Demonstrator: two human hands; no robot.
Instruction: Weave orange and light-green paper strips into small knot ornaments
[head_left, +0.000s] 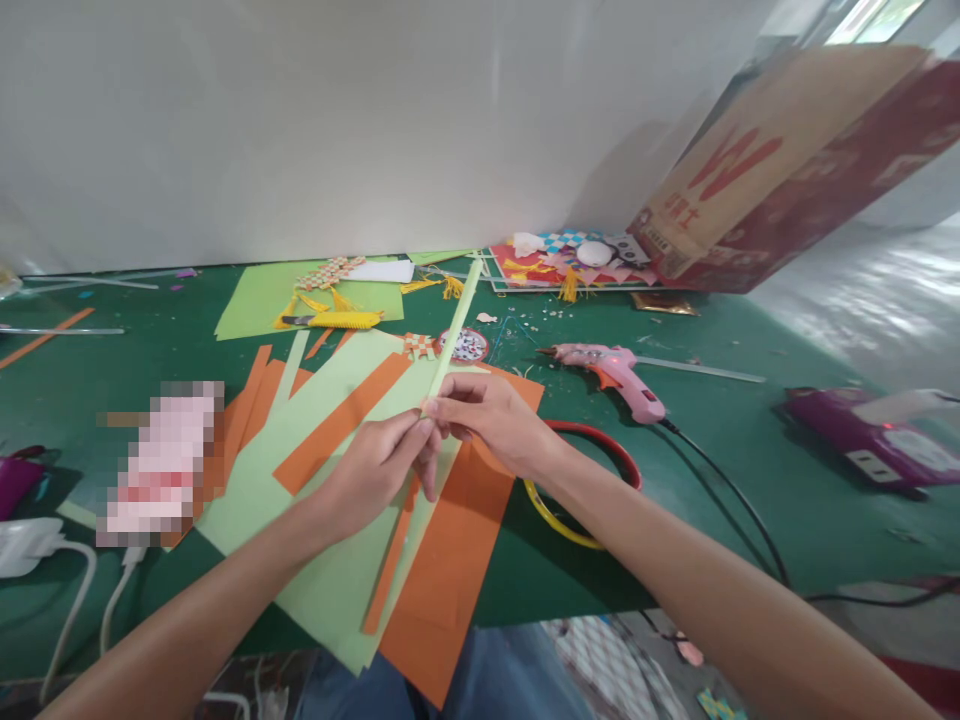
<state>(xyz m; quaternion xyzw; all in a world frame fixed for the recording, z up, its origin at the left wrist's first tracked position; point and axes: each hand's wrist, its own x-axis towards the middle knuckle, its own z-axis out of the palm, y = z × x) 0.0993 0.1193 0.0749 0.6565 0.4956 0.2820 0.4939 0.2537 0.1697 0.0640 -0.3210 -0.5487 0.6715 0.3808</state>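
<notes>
My left hand (382, 452) and my right hand (491, 412) meet above the paper pile, fingertips pinched together. Both are closed on a narrow pale green paper strip (457, 320), which slants up and away from me. Just below my fingers an orange paper strip (392, 565) runs down towards me; whether it is held or lies on the pile, I cannot tell. Underneath are light green paper sheets (315, 570) and orange paper sheets (450, 580). A wider orange strip (341, 425) lies on the green sheets, left of my hands.
A pink glue gun (611, 375) with a black cord lies to the right, near red and yellow tape rolls (637, 465). Further right is a purple power strip (874, 440). At the back stand a paper bag (787, 170) and woven paper pieces with yellow tassels (330, 275). A utility knife (337, 320) lies nearby.
</notes>
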